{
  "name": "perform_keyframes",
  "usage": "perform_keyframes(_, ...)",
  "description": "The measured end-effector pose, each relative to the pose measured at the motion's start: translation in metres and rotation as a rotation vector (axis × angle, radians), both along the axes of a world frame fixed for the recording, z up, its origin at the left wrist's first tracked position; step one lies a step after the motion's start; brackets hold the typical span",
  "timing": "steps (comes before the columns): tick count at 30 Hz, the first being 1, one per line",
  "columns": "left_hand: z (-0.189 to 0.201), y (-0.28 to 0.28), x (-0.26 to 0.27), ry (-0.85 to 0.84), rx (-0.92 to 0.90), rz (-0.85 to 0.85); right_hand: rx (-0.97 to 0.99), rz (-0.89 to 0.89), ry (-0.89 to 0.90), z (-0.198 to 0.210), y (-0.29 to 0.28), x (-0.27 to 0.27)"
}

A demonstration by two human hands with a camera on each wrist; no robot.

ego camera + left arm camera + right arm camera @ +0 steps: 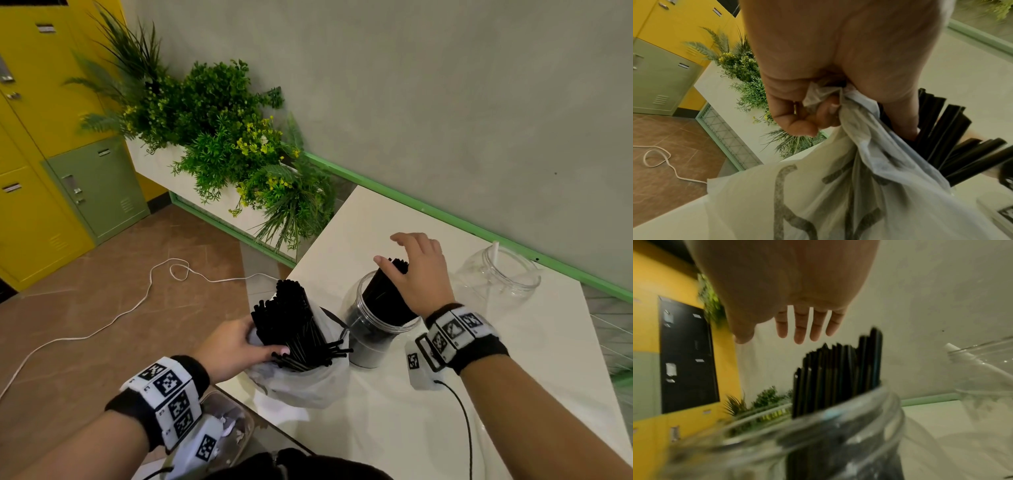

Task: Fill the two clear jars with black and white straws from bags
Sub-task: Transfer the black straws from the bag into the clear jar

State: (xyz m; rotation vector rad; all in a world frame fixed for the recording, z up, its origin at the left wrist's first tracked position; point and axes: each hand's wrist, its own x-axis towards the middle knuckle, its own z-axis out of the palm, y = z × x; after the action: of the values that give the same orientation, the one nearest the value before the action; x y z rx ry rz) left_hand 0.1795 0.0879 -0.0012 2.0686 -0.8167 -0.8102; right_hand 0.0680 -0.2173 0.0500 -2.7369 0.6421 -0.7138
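A thin white plastic bag (pixel 301 383) full of black straws (pixel 294 325) stands at the table's near left corner. My left hand (pixel 236 346) grips the bag's rim (pixel 824 95) with curled fingers, thumb against the straws (pixel 953 146). A clear jar (pixel 373 329) beside the bag holds a leaning bundle of black straws (pixel 383 294). My right hand (pixel 414 270) hovers over that bundle with straight, spread fingers (pixel 803 327), just above the straw tips (pixel 840 366). A second clear jar (pixel 496 277) at the back right holds one white straw (pixel 495 248).
The white table (pixel 394 428) ends close behind the jars at a green-trimmed grey wall (pixel 479 102). A planter with green plants (pixel 226 144) stands left of the table. Yellow and green lockers (pixel 51 171) and a white cord (pixel 102 325) lie beyond on the brown floor.
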Motion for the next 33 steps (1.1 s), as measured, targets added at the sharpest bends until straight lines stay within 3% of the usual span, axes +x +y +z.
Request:
perform_keyframes(3, 0.000, -0.003, 0.000, 0.011, -0.009, 0.031, 0.026, 0.183, -0.145, 0.001, 0.026, -0.023)
perform_keyframes(7, 0.001, -0.007, 0.000, 0.037, -0.029, 0.064, 0.086, 0.410, -0.005, -0.019, 0.056, -0.046)
perform_keyframes(11, 0.000, -0.010, -0.001, 0.045, -0.039, 0.078, 0.209, 0.498, 0.093, -0.041, 0.075, -0.058)
perform_keyframes(14, -0.001, -0.012, -0.003, 0.036, -0.039, 0.085, 0.318, 0.463, 0.086, -0.055, 0.098, -0.060)
perform_keyframes(19, -0.002, -0.017, -0.014, 0.007, -0.042, 0.105, 0.407, 0.369, -0.087, -0.068, 0.134, -0.042)
perform_keyframes(26, 0.000, -0.019, -0.024, -0.033, -0.059, 0.083, 0.456, 0.266, -0.190, -0.080, 0.143, -0.026)
perform_keyframes(30, 0.000, -0.014, -0.023, -0.027, -0.047, 0.064, 0.637, 0.151, -0.297, -0.084, 0.137, -0.025)
perform_keyframes(33, 0.000, -0.010, -0.022, -0.003, -0.052, 0.042, 0.777, 0.110, -0.267, -0.080, 0.132, -0.028)
